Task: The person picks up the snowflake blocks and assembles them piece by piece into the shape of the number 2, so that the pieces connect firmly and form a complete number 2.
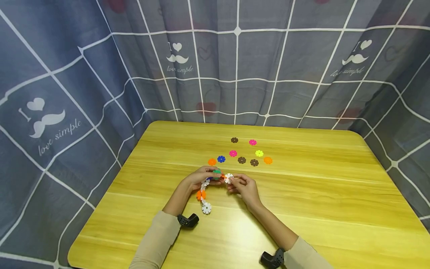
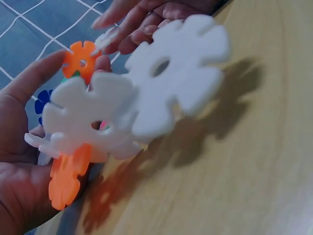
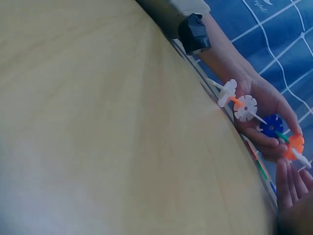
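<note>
My left hand (image 1: 196,178) grips a chain of notched plastic snowflake discs, its thumb and fingers around the part with the green disc (image 1: 217,173) and the blue disc (image 3: 271,126). From there the chain runs down toward me through white discs and an orange disc (image 1: 201,195) to a white end disc (image 1: 206,208). At the other end, an orange disc (image 2: 82,59) sits at the left fingertips, slotted against a white disc (image 1: 228,178). My right hand (image 1: 249,191) pinches that white disc between thumb and fingers. Palms and fingers partly cover the chain's middle.
Loose discs lie flat beyond the hands on the wooden table (image 1: 319,194): a blue disc (image 1: 221,159), an orange disc (image 1: 267,160), a yellow disc (image 1: 259,153), a pink disc (image 1: 252,142) and several others. A grey checked curtain (image 1: 218,93) hangs around the table.
</note>
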Demonstrator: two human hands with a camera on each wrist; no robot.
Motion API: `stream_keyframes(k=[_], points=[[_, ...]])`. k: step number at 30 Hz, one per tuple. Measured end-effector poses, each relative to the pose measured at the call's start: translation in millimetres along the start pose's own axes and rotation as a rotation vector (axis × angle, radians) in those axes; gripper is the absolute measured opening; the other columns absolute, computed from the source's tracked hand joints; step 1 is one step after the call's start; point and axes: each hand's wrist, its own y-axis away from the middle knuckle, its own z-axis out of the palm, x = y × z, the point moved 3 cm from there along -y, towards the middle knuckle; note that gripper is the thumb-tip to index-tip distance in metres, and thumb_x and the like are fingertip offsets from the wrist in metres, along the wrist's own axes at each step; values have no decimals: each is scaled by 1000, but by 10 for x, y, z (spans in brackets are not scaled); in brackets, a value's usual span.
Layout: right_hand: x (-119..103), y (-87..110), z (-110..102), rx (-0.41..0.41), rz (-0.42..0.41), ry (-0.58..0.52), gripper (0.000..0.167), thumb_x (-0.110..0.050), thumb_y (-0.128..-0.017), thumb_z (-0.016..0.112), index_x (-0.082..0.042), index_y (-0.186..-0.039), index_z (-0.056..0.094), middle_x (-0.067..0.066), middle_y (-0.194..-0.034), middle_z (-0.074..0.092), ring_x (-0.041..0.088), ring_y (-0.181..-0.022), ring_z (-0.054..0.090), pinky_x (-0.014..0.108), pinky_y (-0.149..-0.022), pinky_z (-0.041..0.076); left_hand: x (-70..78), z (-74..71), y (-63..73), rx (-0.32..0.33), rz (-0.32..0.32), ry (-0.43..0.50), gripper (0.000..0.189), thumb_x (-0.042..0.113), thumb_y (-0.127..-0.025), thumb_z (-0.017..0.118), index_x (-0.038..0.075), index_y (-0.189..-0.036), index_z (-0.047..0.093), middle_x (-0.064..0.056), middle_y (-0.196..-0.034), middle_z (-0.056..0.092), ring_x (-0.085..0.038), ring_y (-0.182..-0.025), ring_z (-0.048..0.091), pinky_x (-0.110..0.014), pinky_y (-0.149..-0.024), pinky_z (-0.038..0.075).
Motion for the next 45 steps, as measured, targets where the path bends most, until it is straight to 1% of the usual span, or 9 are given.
stream_keyframes(k=[4,9,12,16,21,28,36,40,45], points=[[-52,-80,-150,90,-129,146,23,-14,-91,60,8,-98,62,24,-81,64,30,-64,64,38,-60,55,-6,-22,-17,40,-18,28,16,11,-91,59,0,-103,60,-12,-96,64,-23,-89,65,-38,-87,48],[-113,-255,-435,243,-273,483,13,-11,-87,65,1,-93,67,16,-83,66,25,-70,63,25,-62,53,21,-22,-14,28,-3,0,20,12,-91,59,-1,-106,58,-14,-94,66,-25,-88,65,-39,-84,50],[-166,-349,-574,323,-332,636,11,-6,-84,67,1,-93,68,13,-87,67,23,-75,61,27,-67,51,44,-21,-1,27,11,-8,18,11,-91,59,0,-105,59,-14,-94,66,-25,-87,65,-38,-81,51],[-224,-434,-661,348,-345,731,19,-5,-82,69,5,-97,68,16,-88,65,28,-79,58,36,-71,48,47,-26,3,21,13,-6,15,10,-91,59,2,-103,60,-14,-93,66,-24,-86,65,-38,-81,51],[-178,-543,-683,324,-292,856,32,-13,-82,71,7,-107,65,17,-89,62,27,-80,52,35,-71,42,26,-42,6,20,17,-9,15,10,-90,59,1,-102,60,-14,-93,66,-24,-86,65,-39,-83,50],[-152,-589,-710,300,-298,893,23,-11,-81,71,4,-98,68,14,-88,59,26,-82,45,34,-70,35,22,-35,-4,-4,17,-19,28,14,-90,60,-3,-113,59,-15,-94,67,-24,-86,65,-36,-81,51],[-183,-540,-735,327,-268,854,28,-5,-85,65,12,-107,62,25,-106,48,37,-101,41,45,-84,39,38,-30,-5,-16,29,-75,33,16,-91,59,-4,-117,58,-14,-95,67,-22,-85,65,-35,-79,52],[-194,-529,-744,323,-236,860,30,-7,-84,67,13,-107,61,24,-104,49,36,-100,41,45,-84,38,30,-31,-6,-16,21,-96,33,15,-91,59,-6,-117,59,-12,-93,67,-21,-84,65,-34,-79,52],[-206,-494,-714,273,-199,893,31,-12,-80,73,6,-103,63,20,-102,54,32,-96,41,42,-82,35,18,-46,-4,-5,15,-103,33,14,-91,58,-9,-116,59,-12,-91,68,-21,-83,65,-35,-79,52]])
